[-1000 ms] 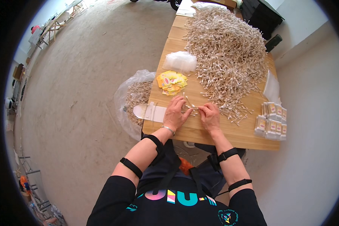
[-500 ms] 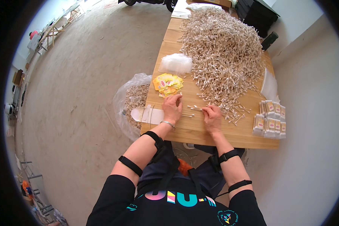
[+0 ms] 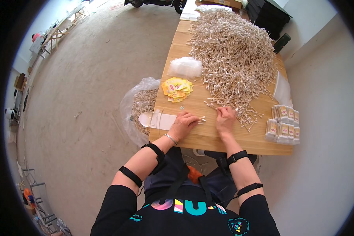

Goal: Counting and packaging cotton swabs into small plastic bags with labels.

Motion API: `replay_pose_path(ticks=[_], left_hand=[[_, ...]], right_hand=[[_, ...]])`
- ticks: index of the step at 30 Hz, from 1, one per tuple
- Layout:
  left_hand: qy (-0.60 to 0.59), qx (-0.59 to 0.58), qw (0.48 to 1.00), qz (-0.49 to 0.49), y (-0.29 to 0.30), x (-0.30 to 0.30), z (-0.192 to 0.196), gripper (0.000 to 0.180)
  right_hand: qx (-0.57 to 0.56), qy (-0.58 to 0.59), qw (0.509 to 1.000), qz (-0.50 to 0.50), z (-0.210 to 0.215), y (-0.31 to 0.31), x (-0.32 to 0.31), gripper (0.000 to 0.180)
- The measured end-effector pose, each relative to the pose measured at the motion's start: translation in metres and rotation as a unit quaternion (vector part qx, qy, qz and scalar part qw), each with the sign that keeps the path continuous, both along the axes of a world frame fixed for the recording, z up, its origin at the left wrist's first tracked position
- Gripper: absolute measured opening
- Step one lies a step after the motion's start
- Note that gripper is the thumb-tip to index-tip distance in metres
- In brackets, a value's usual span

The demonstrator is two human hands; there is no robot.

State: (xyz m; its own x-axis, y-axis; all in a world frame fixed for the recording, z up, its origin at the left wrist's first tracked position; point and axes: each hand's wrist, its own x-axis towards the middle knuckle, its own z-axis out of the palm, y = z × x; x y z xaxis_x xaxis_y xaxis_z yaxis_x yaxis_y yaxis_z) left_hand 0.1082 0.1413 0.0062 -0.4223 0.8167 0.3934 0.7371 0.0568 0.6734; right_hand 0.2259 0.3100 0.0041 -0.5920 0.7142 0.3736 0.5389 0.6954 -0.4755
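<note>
My left hand (image 3: pixel 183 125) rests low on the table with its fingers closed over a few cotton swabs (image 3: pixel 201 120), whose white tips stick out to the right. Beneath that hand's wrist side lies a white card-like strip (image 3: pixel 166 121) with a rounded left end and a thin band across it. My right hand (image 3: pixel 225 119) is closed at the near edge of the big heap of cotton swabs (image 3: pixel 234 55). From its fingertips a couple of swabs (image 3: pixel 209 105) point up and to the left. How many each hand grips is hidden by the fingers.
Yellow printed cards (image 3: pixel 177 89) and clear plastic bags (image 3: pixel 185 67) lie left of the heap. Filled swab packets (image 3: pixel 282 125) stand at the table's right edge, near a white sheet (image 3: pixel 281 89). A plastic sack of swabs (image 3: pixel 141 103) sits beside the table's left edge.
My left hand has come down from an upright pinch and now lies over the swabs on the table. My right hand has shifted slightly right and away from me, toward the heap.
</note>
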Motion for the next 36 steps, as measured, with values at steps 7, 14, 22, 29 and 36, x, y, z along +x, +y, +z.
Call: replay_pose_path(ticks=[7, 14, 22, 29, 36], left_hand=[[0.079, -0.034, 0.995, 0.049, -0.002, 0.009, 0.015, 0.043], [0.091, -0.079, 0.992, 0.030, -0.001, 0.005, 0.014, 0.060], [0.062, -0.066, 0.996, 0.002, 0.001, 0.002, 0.003, 0.052], [0.050, -0.059, 0.997, 0.014, -0.002, 0.003, 0.006, 0.044], [0.057, -0.040, 0.998, 0.010, 0.001, 0.003, 0.003, 0.041]], right_hand=[[-0.050, 0.020, 0.990, 0.127, 0.009, -0.041, -0.009, 0.018], [-0.043, -0.001, 0.993, 0.108, 0.018, -0.026, 0.030, 0.021], [-0.077, 0.032, 0.988, 0.127, 0.003, -0.014, 0.013, 0.009], [-0.059, 0.040, 0.984, 0.166, 0.011, -0.019, 0.015, 0.010], [-0.055, -0.014, 0.983, 0.176, 0.005, -0.016, 0.015, 0.009]])
